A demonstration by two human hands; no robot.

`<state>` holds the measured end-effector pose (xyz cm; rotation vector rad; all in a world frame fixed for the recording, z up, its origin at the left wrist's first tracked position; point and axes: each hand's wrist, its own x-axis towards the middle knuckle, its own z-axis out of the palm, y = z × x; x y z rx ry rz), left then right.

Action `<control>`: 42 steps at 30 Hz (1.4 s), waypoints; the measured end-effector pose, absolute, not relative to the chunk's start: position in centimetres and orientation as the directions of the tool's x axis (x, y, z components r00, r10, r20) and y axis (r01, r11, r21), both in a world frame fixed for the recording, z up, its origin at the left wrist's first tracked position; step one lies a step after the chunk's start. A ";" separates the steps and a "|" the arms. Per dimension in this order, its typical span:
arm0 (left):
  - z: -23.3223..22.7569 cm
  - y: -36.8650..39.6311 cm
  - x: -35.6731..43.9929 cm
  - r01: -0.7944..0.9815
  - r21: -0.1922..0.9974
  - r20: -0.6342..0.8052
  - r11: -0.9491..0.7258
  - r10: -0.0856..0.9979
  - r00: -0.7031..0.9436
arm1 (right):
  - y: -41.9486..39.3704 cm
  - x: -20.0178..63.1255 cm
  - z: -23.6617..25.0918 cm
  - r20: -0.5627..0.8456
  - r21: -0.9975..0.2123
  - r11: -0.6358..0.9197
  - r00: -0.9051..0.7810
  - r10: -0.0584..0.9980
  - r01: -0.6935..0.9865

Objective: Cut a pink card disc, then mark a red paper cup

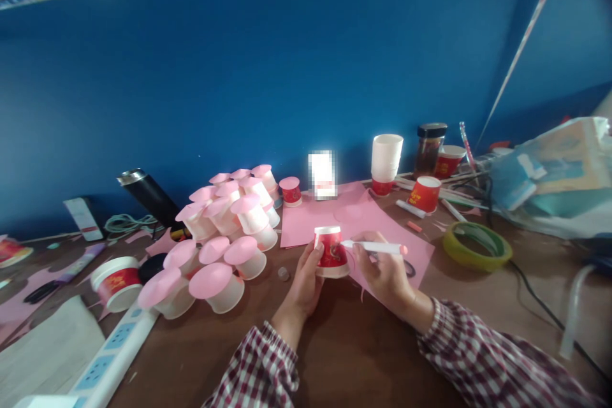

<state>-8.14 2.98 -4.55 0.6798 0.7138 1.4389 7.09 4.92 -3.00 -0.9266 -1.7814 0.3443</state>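
Note:
My left hand (pixel 306 277) is closed around the side of a red paper cup (pixel 332 255) with a white rim, held upside down above the brown table. In my right hand (pixel 386 277) is a white marker (pixel 380 247) with a pinkish end. Its tip points left and lies at the cup's red side; whether it touches cannot be made out. Beneath and behind the hands lie sheets of pink paper (pixel 315 220). Part of a scissors handle (pixel 410 269) shows beside my right hand.
On the left stand several white cups topped with pink discs (pixel 217 280), near a power strip (pixel 112 347) and a black bottle (pixel 150 197). Stacked cups (pixel 386 156), a lidded jar (pixel 430 148), yellow tape (pixel 456 261) and a plastic bag (pixel 559 178) stand right. A blue partition (pixel 306 64) rises behind.

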 end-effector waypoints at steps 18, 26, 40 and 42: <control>-4.5 3.0 -8.1 -0.622 0.782 -0.059 0.044 0.998 -0.004 | 4.9 7.0 -2.8 0.648 -0.644 0.638 -0.141 0.748 0.423; -4.6 3.0 -8.2 -0.608 0.793 -0.043 0.040 0.999 0.009 | 4.9 7.1 -3.1 0.653 -0.650 0.640 -0.129 0.746 0.409; -4.5 3.0 -8.2 -0.609 0.791 -0.053 0.054 0.998 0.020 | 5.2 7.2 -3.2 0.670 -0.641 0.646 -0.107 0.734 0.415; -4.6 3.0 -8.2 -0.608 0.793 -0.042 0.047 0.999 0.023 | 5.2 7.2 -3.2 0.669 -0.633 0.644 -0.113 0.734 0.429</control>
